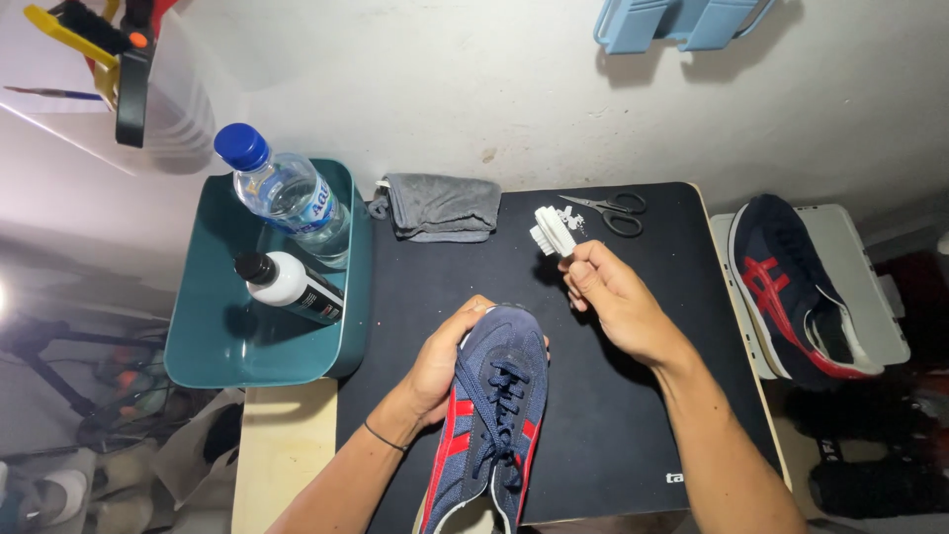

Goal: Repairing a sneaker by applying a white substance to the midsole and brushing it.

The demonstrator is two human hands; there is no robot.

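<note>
A navy sneaker (499, 396) with red stripes and dark laces lies toe-away on the black mat (613, 415). My left hand (443, 361) grips its toe end from the left side. My right hand (608, 297) is raised just right of the toe and holds a white brush (550, 230) by its handle, bristles pointing up and left, above the mat. The brush is apart from the shoe.
A teal tub (213, 336) at left holds a clear water bottle (287, 195) with blue cap and a white bottle (287, 285) with black cap. A grey cloth (442, 206) and scissors (611, 210) lie at the mat's far edge. The matching sneaker (791, 287) rests on a white tray at right.
</note>
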